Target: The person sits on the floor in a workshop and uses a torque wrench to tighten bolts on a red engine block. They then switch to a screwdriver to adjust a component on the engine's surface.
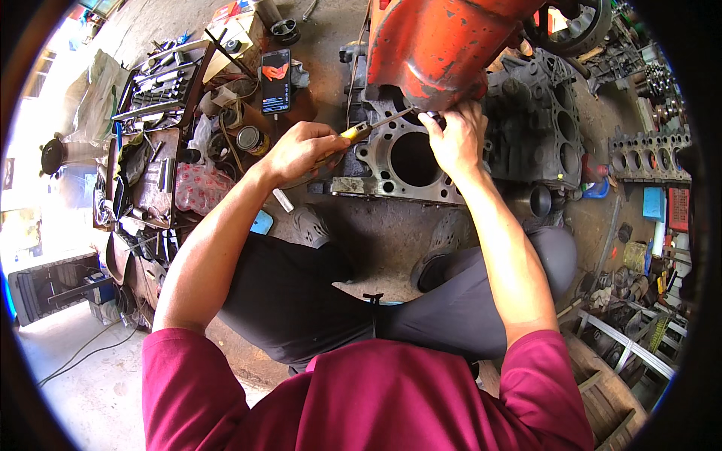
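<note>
A: Screwdriver [370, 128], yellow handle, in the middle of the floor scene, its shaft angled up and right to the engine block [398, 161].

B: Who's got it?

A: The left hand [301, 150], fingers clamped round the handle. The right hand [453, 139] sits at the tip, fingers together, pinching at the block's far edge under the red housing [436, 45].

B: And around them?

A: A phone [276, 81] far left, a tool tray [162, 86] beyond it, and a second block [538, 124] at the right.
</note>
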The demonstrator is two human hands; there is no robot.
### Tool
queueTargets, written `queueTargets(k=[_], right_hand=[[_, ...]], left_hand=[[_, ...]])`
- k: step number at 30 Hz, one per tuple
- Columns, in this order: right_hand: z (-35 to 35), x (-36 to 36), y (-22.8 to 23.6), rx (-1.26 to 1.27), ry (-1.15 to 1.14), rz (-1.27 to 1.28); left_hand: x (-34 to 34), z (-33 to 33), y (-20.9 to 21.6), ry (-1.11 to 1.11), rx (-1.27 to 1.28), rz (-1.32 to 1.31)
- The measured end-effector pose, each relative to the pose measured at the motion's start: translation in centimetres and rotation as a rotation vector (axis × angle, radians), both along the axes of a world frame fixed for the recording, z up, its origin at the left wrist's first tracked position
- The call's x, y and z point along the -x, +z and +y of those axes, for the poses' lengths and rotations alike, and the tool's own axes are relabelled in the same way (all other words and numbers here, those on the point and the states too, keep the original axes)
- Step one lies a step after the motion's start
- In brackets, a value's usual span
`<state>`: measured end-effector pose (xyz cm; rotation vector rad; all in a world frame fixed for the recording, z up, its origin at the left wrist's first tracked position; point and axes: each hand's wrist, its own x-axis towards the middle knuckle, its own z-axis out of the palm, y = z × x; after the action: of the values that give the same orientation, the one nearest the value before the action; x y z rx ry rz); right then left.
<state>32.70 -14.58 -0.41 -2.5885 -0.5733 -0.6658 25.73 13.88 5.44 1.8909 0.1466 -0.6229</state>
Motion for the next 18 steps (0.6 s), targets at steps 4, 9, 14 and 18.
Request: queueTargets(k=[4,9,14,18], right_hand=[[-0.01,-0.1,0.02,0.009,0.0,0.007],[-0.04,-0.15,-0.07,0.004,0.002,0.001],[0.0,-0.17,-0.03,0.011,0.003,-0.002],[0.0,-0.08,0.07,0.008,0.005,0.011]], left_hand=[[0.0,-0.05,0.0,0.0,0.005,0.008],[0.09,-0.11,0.06,0.002,-0.005,0.003],[0.0,-0.01,0.05,-0.01,-0.052,0.003],[0.01,0.0,0.09,-0.01,-0.027,0.007]])
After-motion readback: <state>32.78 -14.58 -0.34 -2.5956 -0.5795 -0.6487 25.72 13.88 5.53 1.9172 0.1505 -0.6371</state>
